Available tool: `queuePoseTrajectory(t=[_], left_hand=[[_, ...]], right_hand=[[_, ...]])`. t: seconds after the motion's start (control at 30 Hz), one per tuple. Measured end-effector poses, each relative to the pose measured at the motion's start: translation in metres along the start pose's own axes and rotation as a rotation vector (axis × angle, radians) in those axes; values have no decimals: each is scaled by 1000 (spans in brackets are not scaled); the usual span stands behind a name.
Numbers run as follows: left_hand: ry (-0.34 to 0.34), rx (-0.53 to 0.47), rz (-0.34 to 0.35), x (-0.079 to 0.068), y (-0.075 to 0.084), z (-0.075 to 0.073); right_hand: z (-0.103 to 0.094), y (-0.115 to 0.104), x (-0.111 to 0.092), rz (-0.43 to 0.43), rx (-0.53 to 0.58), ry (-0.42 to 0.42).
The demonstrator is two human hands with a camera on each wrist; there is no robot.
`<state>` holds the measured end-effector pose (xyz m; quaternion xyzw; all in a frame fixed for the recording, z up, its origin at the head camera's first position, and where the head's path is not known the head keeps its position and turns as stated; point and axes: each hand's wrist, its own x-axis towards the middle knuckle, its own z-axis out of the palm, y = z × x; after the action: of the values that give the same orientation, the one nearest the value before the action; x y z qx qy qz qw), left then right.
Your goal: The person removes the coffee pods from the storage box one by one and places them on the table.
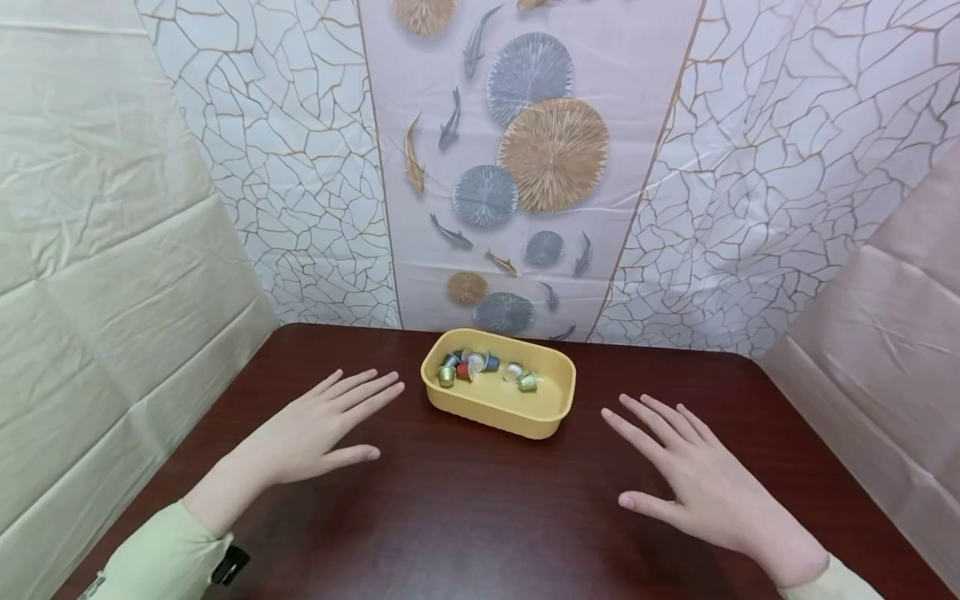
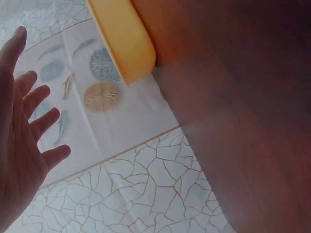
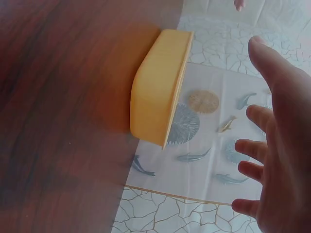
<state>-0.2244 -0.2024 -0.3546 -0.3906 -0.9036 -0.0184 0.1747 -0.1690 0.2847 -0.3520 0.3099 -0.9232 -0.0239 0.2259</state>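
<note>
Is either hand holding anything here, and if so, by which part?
Nothing is held: the left hand and right hand are both apart from the yellow tray.

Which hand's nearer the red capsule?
Left. The left hand is left of the red capsule and its yellow tray; the right hand is farther off, right of both.

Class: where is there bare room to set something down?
The table is bare in front of the tub, between the left grip and right grip. Inside, the tub's right end is free; its left end is crowded with pods.
</note>
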Motion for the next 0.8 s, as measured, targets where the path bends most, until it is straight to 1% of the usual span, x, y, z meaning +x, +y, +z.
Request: queuePoseTrajectory(t=[0.13, 0.23, 0.33, 0.43, 0.57, 0.8], left_hand=[[-19, -22, -21, 13, -4, -3], [-22, -23, -25, 23, -6, -2], [-16, -38, -30, 31, -7, 0], [-2, -63, -37, 39, -7, 2], [10, -92, -55, 48, -8, 7], [20, -143, -92, 60, -16, 21]], right_hand=[[-2, 2, 7, -4, 9, 4], [-2, 3, 12, -19, 22, 23], [-2, 3, 19, -40, 39, 47], [-2, 3, 24, -40, 51, 63], [-2, 2, 31, -10, 63, 57], [2, 5, 41, 22, 92, 41]])
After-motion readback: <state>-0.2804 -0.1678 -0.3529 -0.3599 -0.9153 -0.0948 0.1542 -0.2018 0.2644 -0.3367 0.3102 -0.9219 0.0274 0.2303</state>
